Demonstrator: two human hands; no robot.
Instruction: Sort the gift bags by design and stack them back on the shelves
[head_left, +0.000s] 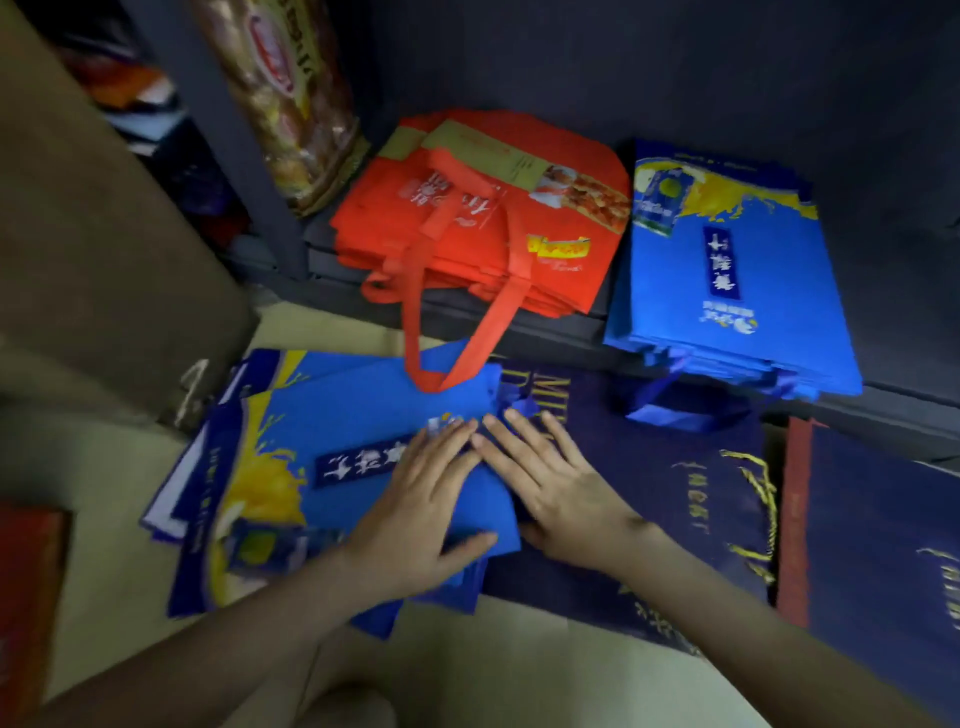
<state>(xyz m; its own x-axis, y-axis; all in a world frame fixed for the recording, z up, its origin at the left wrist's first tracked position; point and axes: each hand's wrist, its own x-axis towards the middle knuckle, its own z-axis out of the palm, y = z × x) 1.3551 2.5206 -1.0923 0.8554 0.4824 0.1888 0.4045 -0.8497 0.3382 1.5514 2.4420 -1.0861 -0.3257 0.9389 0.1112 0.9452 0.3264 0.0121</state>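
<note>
Gift bag (374, 415) | left hand (421, 504), right hand (556, 493) flat | shelf (893, 291): red stack (467, 234), blue stack (727, 280)

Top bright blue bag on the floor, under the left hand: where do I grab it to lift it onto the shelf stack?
Pinch its right edge, coming from the right. The blue bag lies flat, so there is nothing to grip in its middle, and that edge overlaps the navy bag right beside the right hand.

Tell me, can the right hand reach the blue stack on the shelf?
Probably yes. The right hand lies flat on a navy bag, gripping nothing, and the blue stack sits beyond it at the front of the shelf, with nothing on top.
</note>
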